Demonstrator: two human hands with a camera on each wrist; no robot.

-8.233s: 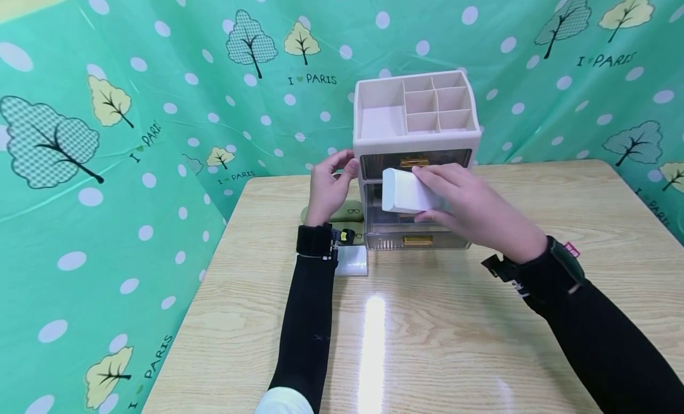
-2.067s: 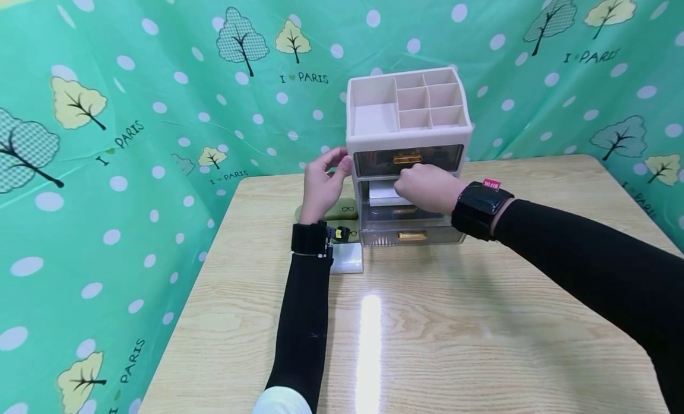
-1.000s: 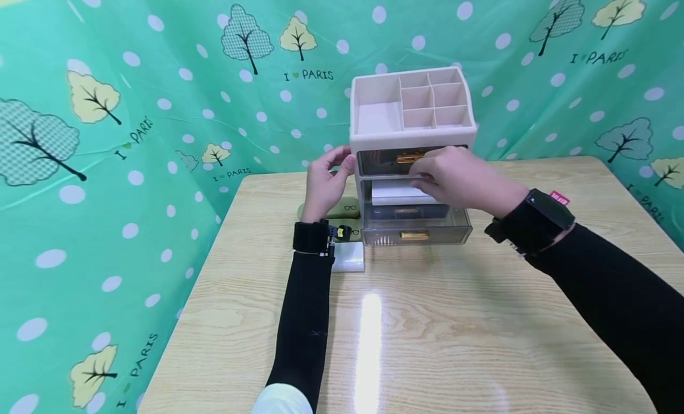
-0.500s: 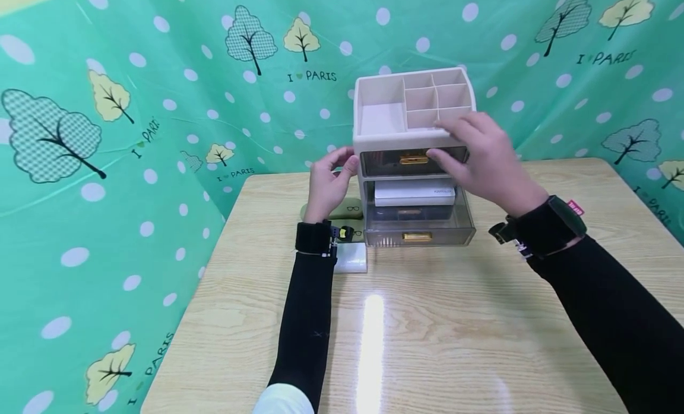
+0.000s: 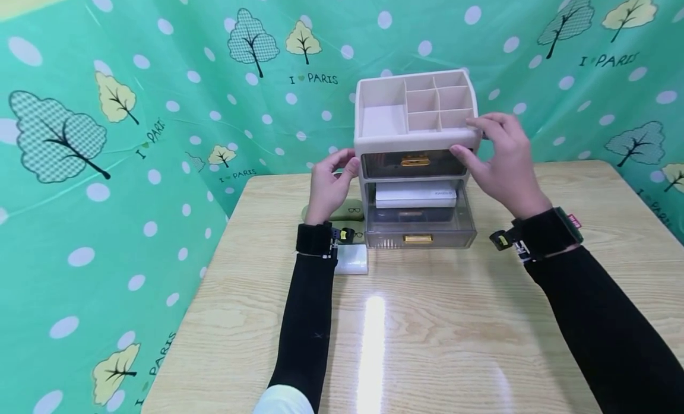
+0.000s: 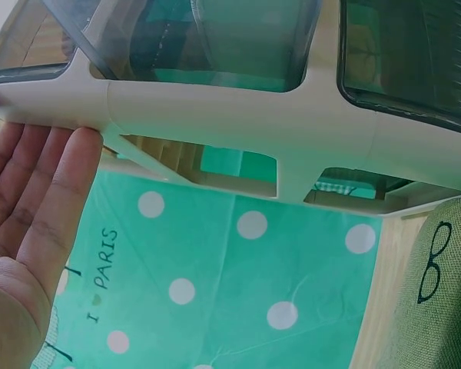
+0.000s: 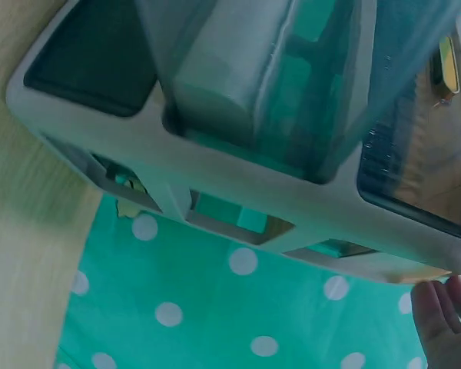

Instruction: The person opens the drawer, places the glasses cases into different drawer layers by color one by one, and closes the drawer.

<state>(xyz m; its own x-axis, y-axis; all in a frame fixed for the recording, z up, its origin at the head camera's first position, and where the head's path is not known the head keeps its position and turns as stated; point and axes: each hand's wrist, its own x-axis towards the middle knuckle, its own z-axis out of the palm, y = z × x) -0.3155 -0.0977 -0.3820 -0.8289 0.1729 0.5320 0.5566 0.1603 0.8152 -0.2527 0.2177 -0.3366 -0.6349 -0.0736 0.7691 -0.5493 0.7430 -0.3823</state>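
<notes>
A white desktop drawer organizer [image 5: 374, 145] stands at the back of the table, its clear middle drawer [image 5: 446, 239] pulled out. A long white box [image 5: 415, 194] with small lettering lies in that drawer. My left hand [image 5: 328, 188] rests at the organizer's left side; in the left wrist view its straight fingers touch the side wall. My right hand [image 5: 504, 164] is at the upper right corner, index fingertip at the top rim and thumb against the front near the top drawer [image 5: 387, 164]. In the right wrist view the right fingertips [image 7: 426, 296] meet the side's edge.
Green glasses cases [image 5: 350, 211] with a spectacles print lie left of the organizer, partly behind my left wrist. A flat white item [image 5: 351, 261] lies in front of them. Divided compartments [image 5: 422, 120] top the organizer. A green patterned cloth [image 5: 187, 105] hangs behind the table [image 5: 438, 343].
My right hand held the white box in front of the organizer, put it in the middle drawer, let go and moved up to the upper right corner. My left hand has stayed put.
</notes>
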